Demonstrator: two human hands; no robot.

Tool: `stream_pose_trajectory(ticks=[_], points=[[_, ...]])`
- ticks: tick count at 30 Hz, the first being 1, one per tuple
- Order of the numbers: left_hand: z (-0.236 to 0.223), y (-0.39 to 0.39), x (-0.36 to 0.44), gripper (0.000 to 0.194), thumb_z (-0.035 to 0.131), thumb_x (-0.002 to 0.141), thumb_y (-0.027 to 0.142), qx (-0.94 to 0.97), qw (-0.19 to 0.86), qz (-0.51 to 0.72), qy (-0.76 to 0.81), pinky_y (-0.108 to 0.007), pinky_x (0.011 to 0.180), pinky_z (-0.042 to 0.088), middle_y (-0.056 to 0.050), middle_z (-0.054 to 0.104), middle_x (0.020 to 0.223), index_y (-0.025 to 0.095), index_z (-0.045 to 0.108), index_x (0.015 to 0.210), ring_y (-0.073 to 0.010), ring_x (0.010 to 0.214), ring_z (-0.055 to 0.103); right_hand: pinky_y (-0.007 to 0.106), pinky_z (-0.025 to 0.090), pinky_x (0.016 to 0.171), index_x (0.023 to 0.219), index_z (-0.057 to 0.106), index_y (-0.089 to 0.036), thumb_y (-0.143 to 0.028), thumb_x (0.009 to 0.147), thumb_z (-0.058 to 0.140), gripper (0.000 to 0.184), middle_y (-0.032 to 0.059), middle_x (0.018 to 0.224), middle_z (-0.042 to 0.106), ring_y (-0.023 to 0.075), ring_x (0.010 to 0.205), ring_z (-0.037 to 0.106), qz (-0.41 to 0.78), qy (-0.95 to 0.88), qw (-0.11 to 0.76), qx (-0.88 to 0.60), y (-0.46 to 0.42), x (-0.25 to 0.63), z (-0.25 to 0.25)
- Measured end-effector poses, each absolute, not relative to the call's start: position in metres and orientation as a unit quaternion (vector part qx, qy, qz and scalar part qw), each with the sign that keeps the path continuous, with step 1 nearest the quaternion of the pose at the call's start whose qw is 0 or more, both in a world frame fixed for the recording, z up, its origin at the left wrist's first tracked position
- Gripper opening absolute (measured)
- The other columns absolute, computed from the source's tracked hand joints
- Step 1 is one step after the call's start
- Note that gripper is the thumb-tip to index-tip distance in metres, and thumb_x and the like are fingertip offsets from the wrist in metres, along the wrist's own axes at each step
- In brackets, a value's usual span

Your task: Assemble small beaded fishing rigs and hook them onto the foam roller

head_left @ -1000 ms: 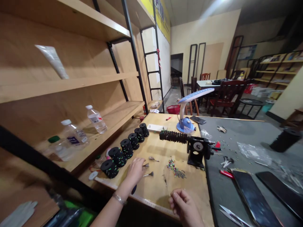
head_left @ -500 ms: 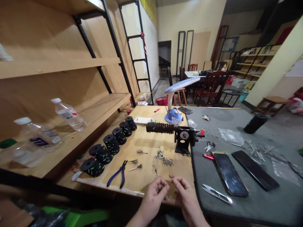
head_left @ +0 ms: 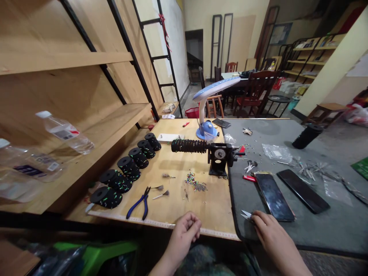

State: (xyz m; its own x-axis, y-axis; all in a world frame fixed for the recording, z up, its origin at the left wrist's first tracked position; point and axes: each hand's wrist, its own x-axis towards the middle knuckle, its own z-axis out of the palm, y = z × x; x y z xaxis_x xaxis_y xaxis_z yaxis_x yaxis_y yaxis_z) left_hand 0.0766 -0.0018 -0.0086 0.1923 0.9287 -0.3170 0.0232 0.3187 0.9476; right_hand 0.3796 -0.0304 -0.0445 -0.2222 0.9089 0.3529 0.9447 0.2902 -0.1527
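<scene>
My left hand [head_left: 186, 230] is closed at the front edge of the wooden table, thumb pressed to the fingers; anything between them is too small to make out. On the grey mat, my right hand [head_left: 266, 226] has its fingers around the handle end of the thread snips [head_left: 246, 215], whose blades point left. Between the hands and the black winding device [head_left: 219, 157] lies a heap of small coloured beads [head_left: 190, 178] with little metal pieces [head_left: 200, 186] beside it. Pliers with blue handles [head_left: 138, 205] rest to the left of my left hand, near several small brushes [head_left: 161, 194].
Black spools [head_left: 106, 197] with green flecks line the table's left side. A blue lamp [head_left: 206, 130] stands at the back. Two phones [head_left: 274, 195] lie on the mat, near a red lighter-like object [head_left: 249, 178] and a black roll [head_left: 307, 136]. Bottles [head_left: 64, 132] occupy the left shelf.
My right hand has left its place beside my left hand and moved right onto the thread snips. The left hand stays closed near the same spot. The view has tilted down slightly.
</scene>
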Motion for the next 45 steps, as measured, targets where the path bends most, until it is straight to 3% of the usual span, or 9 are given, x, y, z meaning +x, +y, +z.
stream_pose_trajectory(ticks=[5, 8, 12, 15, 19, 23, 28, 45], points=[[-0.013, -0.005, 0.075, 0.034, 0.064, 0.079, 0.049, 0.46, 0.605, 0.392, 0.518, -0.019, 0.05, 0.032, 0.005, 0.05, 0.054, 0.018, 0.051, 0.072, -0.0094, 0.051, 0.043, 0.033, 0.05, 0.066, 0.079, 0.056, -0.022, -0.016, 0.083, 0.042, 0.015, 0.0085, 0.08, 0.067, 0.0229, 0.072, 0.063, -0.003, -0.748, 0.231, -0.622, -0.023, 0.371, -0.037], [-0.011, -0.009, 0.074, 0.031, 0.061, 0.082, 0.046, 0.494, 0.577, 0.4, 0.513, -0.02, 0.054, 0.035, 0.004, 0.049, 0.056, 0.018, 0.051, 0.072, -0.0107, 0.054, 0.046, 0.028, 0.045, 0.053, 0.075, 0.048, -0.024, -0.026, 0.081, 0.047, 0.006, 0.0016, 0.065, 0.062, 0.0187, 0.054, 0.059, 0.17, -0.661, 0.304, -0.665, -0.025, 0.358, -0.031], [-0.008, -0.012, 0.074, 0.029, 0.057, 0.086, 0.043, 0.527, 0.549, 0.402, 0.51, -0.022, 0.059, 0.038, 0.003, 0.049, 0.06, 0.018, 0.051, 0.073, -0.012, 0.059, 0.048, 0.022, 0.035, 0.043, 0.078, 0.038, -0.025, -0.036, 0.084, 0.045, 0.015, -0.0017, 0.064, 0.062, 0.0126, 0.044, 0.049, 0.464, -0.495, 0.428, -0.597, -0.034, 0.32, -0.033], [-0.007, -0.013, 0.075, 0.028, 0.055, 0.087, 0.042, 0.536, 0.543, 0.4, 0.509, -0.022, 0.058, 0.037, 0.003, 0.048, 0.06, 0.018, 0.052, 0.074, -0.012, 0.059, 0.048, 0.02, 0.025, 0.04, 0.081, 0.038, -0.025, -0.045, 0.086, 0.046, 0.022, -0.0068, 0.052, 0.053, 0.0096, 0.038, 0.036, 0.556, -0.441, 0.447, -0.544, -0.04, 0.289, -0.04], [-0.003, -0.014, 0.077, 0.03, 0.057, 0.086, 0.044, 0.526, 0.552, 0.4, 0.508, -0.022, 0.058, 0.037, 0.003, 0.048, 0.059, 0.018, 0.052, 0.072, -0.012, 0.058, 0.048, 0.021, 0.029, 0.044, 0.084, 0.047, -0.022, -0.052, 0.092, 0.04, 0.032, -0.0077, 0.052, 0.043, 0.0116, 0.044, 0.041, 0.495, -0.494, 0.439, -0.564, -0.044, 0.264, -0.047], [0.0, -0.014, 0.079, 0.033, 0.06, 0.083, 0.048, 0.503, 0.577, 0.401, 0.503, -0.021, 0.055, 0.036, 0.004, 0.048, 0.058, 0.018, 0.052, 0.071, -0.0113, 0.056, 0.046, 0.023, 0.037, 0.05, 0.078, 0.053, -0.022, -0.045, 0.096, 0.036, 0.033, -0.0031, 0.057, 0.054, 0.0143, 0.05, 0.054, 0.348, -0.631, 0.373, -0.584, -0.044, 0.256, -0.046], [-0.001, -0.015, 0.078, 0.033, 0.061, 0.082, 0.048, 0.493, 0.595, 0.395, 0.496, -0.021, 0.054, 0.035, 0.004, 0.048, 0.058, 0.018, 0.052, 0.071, -0.0109, 0.055, 0.046, 0.02, 0.038, 0.048, 0.079, 0.053, -0.023, -0.037, 0.095, 0.041, 0.025, -0.0028, 0.058, 0.06, 0.0135, 0.048, 0.059, 0.238, -0.695, 0.371, -0.568, -0.041, 0.249, -0.045], [-0.01, -0.017, 0.08, 0.029, 0.058, 0.086, 0.043, 0.52, 0.595, 0.369, 0.489, -0.021, 0.055, 0.036, 0.004, 0.048, 0.058, 0.018, 0.053, 0.071, -0.0111, 0.056, 0.046, 0.021, 0.03, 0.045, 0.068, 0.048, -0.022, -0.039, 0.097, 0.038, 0.035, -0.0045, 0.051, 0.052, 0.0107, 0.043, 0.052, 0.215, -0.71, 0.368, -0.56, -0.034, 0.244, -0.042]])
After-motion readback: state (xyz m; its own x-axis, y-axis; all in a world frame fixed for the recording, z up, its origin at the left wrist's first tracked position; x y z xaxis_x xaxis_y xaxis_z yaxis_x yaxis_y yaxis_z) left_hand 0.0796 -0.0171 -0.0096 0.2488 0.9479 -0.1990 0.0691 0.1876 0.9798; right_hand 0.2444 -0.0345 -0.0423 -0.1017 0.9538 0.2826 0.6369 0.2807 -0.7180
